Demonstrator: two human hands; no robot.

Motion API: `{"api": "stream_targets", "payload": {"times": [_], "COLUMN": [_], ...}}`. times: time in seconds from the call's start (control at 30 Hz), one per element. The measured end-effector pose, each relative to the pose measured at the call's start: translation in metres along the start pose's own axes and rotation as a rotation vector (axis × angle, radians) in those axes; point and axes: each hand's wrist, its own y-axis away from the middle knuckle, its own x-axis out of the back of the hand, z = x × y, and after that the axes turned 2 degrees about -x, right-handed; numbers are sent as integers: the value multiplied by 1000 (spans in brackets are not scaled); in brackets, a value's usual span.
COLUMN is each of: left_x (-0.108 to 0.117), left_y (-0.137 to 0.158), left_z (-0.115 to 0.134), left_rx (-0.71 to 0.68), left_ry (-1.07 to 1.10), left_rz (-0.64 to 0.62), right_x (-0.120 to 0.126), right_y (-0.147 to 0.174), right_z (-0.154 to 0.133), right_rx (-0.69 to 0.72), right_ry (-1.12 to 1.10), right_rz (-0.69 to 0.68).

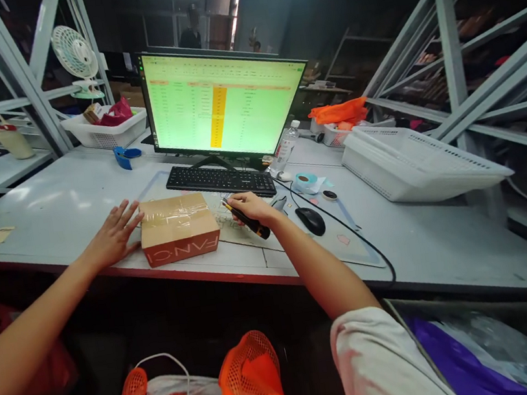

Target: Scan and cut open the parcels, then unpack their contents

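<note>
A cardboard box [179,225], with clear tape across its top and pale lettering on its front, sits near the front edge of the desk. My left hand [115,236] is spread at the box's left side, fingertips at its edge. In my right hand [251,207] is a black and yellow utility knife [250,221], with the fingers closed round it. The knife is just right of the box, its front end pointing towards the box and apart from it. How far the blade is out is too small to tell.
Behind the box stand a keyboard [219,179] and a lit monitor [225,101]. To the right lie a mouse [310,220], its cable and a tape roll [305,182]. A plastic bottle [285,145] and white baskets [415,163] stand farther back. A blue tape dispenser [127,156] is at left.
</note>
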Motion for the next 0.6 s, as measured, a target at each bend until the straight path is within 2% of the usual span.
{"api": "stream_targets", "payload": {"times": [0.07,0.2,0.3,0.4,0.6], "left_x": [6,-3,-19,-29,-33], "left_y": [-10,-49,-74,-84,-85], "left_z": [7,38,56,60,53], "left_rx": [122,577,793,833,816], "left_ry": [84,553,856,953,973], "left_rz": [65,334,329,305,336], "right_x": [-6,-17,-22,-21,-18], "right_y": [-8,-27,-36,-35,-11], "right_z": [-4,-14,-20,-22,-18], "right_rx": [-14,-48,-68,-78,-60], "right_ry": [21,58,87,98,49], "right_rz": [-15,-47,-81,-116,-137]}}
